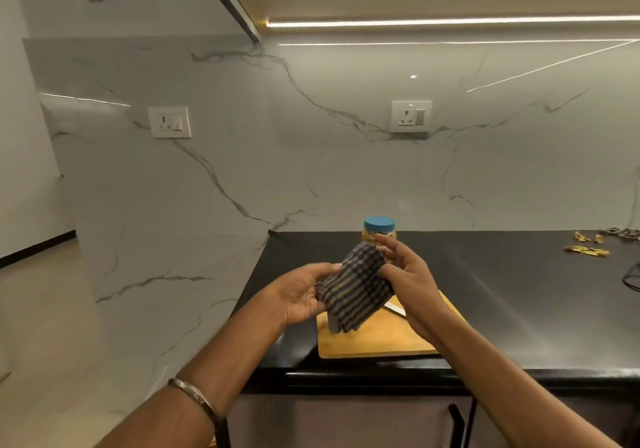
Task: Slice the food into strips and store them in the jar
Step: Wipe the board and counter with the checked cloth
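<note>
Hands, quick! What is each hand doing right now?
Left hand: holds the checked cloth.
Right hand: holds the same cloth, fingers fairly straight.

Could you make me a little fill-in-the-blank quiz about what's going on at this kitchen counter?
1. Both hands hold a checked ____ above the cutting board.
2. The jar has a ____ lid.
3. A knife lies on the wooden ____.
4. The left hand and right hand are over a ____ countertop.

Missing words: cloth; blue; cutting board; black
</note>
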